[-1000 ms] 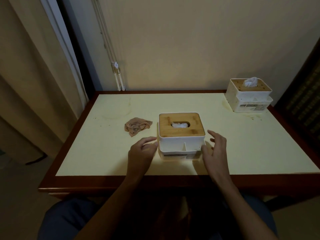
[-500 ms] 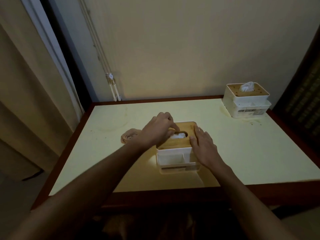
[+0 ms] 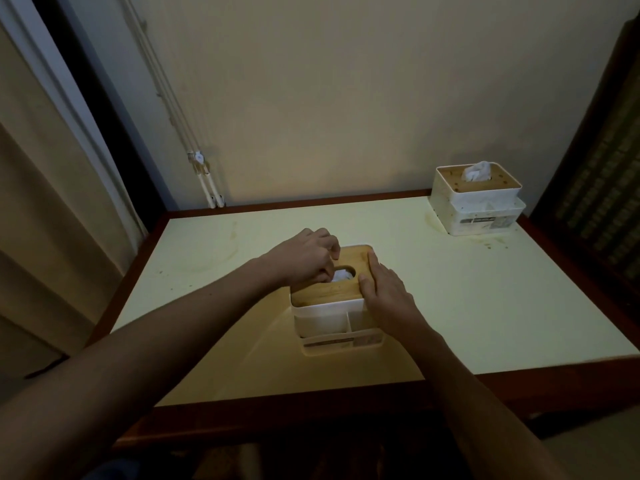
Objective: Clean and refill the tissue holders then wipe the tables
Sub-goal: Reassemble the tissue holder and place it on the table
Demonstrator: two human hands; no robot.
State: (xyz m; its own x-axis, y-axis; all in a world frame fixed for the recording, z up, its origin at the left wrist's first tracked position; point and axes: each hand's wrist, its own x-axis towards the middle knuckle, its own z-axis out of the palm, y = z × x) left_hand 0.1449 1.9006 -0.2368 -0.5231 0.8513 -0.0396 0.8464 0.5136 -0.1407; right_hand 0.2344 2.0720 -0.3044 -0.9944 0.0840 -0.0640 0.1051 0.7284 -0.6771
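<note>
A white tissue holder (image 3: 329,322) with a wooden lid (image 3: 332,294) stands near the table's front middle. My left hand (image 3: 304,258) lies over the lid's left half, its fingers and thumb curled into the left end of the slot, where they pinch the white tissue (image 3: 344,275). My right hand (image 3: 384,292) rests with straight fingers on the lid's right edge and the holder's right side. A second white tissue holder (image 3: 479,206) stands at the back right corner, a tissue (image 3: 478,171) sticking up out of its wooden lid.
The pale yellow table (image 3: 485,306) has a dark red-brown rim and stands against a beige wall. Stains and crumbs lie around the far holder (image 3: 488,242). A curtain (image 3: 45,237) hangs at the left; a dark cabinet (image 3: 602,188) is at the right.
Both hands rose from the holder's front sides onto its lid. My left hand's fingers went into the slot. The brown cloth left of the holder is now hidden behind my left hand.
</note>
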